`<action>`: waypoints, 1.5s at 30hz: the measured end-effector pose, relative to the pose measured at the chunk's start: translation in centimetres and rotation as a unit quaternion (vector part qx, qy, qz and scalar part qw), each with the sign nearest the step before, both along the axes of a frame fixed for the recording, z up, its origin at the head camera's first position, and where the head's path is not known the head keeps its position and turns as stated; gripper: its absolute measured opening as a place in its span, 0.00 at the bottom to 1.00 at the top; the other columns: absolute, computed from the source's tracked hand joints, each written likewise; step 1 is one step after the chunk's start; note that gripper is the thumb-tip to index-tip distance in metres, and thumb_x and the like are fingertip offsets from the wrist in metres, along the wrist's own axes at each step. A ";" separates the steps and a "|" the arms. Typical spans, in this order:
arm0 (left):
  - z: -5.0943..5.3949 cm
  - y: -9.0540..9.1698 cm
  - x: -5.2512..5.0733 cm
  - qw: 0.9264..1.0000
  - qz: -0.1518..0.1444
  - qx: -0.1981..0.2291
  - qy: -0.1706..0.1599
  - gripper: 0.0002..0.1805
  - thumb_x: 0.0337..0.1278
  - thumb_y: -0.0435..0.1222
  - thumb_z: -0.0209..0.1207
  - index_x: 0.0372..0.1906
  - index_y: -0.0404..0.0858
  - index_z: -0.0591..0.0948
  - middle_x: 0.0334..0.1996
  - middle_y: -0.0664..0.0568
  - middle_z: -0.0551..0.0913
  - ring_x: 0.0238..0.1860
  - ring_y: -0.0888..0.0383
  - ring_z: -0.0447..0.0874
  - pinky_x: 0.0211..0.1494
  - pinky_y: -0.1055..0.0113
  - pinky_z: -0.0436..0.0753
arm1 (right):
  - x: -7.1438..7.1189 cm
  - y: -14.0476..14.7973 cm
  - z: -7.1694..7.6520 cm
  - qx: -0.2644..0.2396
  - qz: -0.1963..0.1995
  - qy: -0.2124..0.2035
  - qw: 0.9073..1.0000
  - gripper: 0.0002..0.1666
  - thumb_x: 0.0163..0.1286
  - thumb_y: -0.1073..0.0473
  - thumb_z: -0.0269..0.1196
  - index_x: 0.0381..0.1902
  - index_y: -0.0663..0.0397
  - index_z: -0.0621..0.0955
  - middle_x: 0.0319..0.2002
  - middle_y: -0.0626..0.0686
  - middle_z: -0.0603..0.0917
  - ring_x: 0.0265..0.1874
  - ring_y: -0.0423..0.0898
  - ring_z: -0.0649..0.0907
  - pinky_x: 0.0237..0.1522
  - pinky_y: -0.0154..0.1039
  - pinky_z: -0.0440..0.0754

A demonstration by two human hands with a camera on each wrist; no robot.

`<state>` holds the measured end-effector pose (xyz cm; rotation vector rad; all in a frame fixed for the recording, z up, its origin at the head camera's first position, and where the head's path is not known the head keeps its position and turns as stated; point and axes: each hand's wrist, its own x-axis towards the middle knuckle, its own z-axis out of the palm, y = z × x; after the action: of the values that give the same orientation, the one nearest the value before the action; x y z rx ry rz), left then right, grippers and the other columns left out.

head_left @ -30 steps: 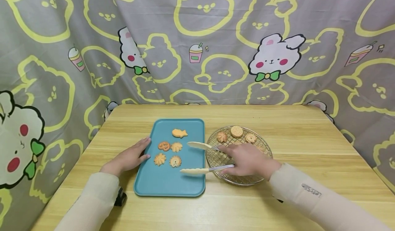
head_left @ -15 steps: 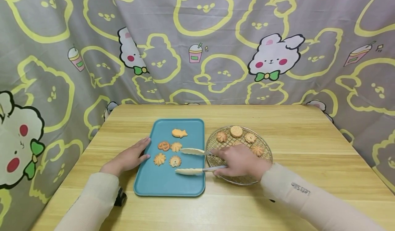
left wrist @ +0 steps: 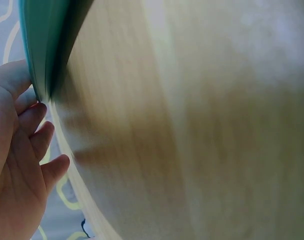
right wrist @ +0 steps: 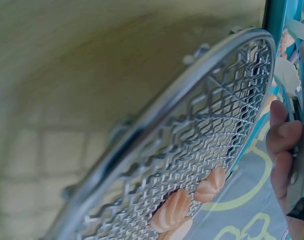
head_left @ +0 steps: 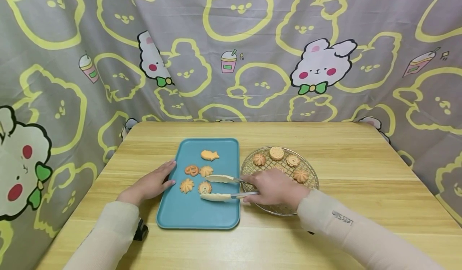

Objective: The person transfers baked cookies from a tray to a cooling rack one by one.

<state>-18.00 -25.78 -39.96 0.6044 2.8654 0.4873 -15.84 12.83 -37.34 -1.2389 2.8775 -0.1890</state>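
With curled fingers my right hand point(head_left: 272, 185) grips a pair of tongs point(head_left: 220, 197) with cream tips and metal arms. The tong arms are spread over the blue tray point(head_left: 195, 218), one tip on each side of a round scalloped cookie point(head_left: 204, 187); whether they touch it I cannot tell. My left hand point(head_left: 151, 183) rests at the tray's left edge, fingers and thumb touching the rim, as the left wrist view also shows. Also on the tray lie a fish-shaped cookie point(head_left: 209, 155), a pretzel-shaped cookie point(head_left: 191, 170) and two star-shaped cookies point(head_left: 186, 185).
Right of the tray stands a round wire rack point(head_left: 249, 161) bearing several cookies, among them a round dotted one point(head_left: 276, 153) and a swirled one point(head_left: 300, 175). My right hand covers part of it. A patterned curtain point(head_left: 260, 41) hangs behind the wooden table point(head_left: 346, 161).
My right hand has moved left with the tongs, and their tips have drawn closer together around the round scalloped cookie. The left hand and the tray have stayed put.
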 end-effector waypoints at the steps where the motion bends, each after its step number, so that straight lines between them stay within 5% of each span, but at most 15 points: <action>1: 0.0 0.0 0.0 1.000 -0.001 0.000 0.001 0.37 0.68 0.42 0.54 0.73 0.29 0.54 0.72 0.34 0.52 0.70 0.36 0.50 0.67 0.41 0.58 | 0.0 -0.1 0.0 0.002 -0.001 -0.001 1.000 0.40 0.61 0.32 0.60 0.63 0.48 0.76 0.24 0.40 0.77 0.15 0.36 0.70 0.17 0.34 0.71; 24: 0.2 0.1 0.0 1.000 0.000 0.001 -0.003 0.37 0.68 0.42 0.54 0.73 0.29 0.54 0.72 0.34 0.51 0.70 0.35 0.50 0.66 0.40 0.58 | 0.1 0.3 0.2 -0.013 -0.006 0.023 1.000 0.35 0.62 0.34 0.60 0.61 0.46 0.78 0.23 0.39 0.77 0.14 0.35 0.68 0.15 0.33 0.69; 37: 0.1 0.0 0.1 1.000 -0.001 0.003 -0.003 0.37 0.68 0.41 0.54 0.73 0.28 0.54 0.72 0.34 0.51 0.70 0.35 0.50 0.66 0.40 0.58 | 0.0 2.2 0.7 -0.045 -0.017 0.038 0.998 0.35 0.62 0.36 0.62 0.61 0.48 0.78 0.16 0.37 0.67 0.12 0.34 0.65 0.12 0.32 0.64; 45: 0.2 0.1 0.2 1.000 0.001 0.004 -0.005 0.37 0.68 0.41 0.54 0.73 0.29 0.54 0.72 0.34 0.51 0.70 0.35 0.50 0.66 0.40 0.58 | 0.1 4.0 0.8 -0.035 -0.047 0.054 0.997 0.35 0.61 0.35 0.63 0.60 0.48 0.79 0.29 0.44 0.83 0.16 0.34 0.69 0.14 0.33 0.68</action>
<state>-17.82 -25.71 -39.73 0.6002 2.8568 0.5002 -15.78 16.85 -36.55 -1.1600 3.0498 -0.2316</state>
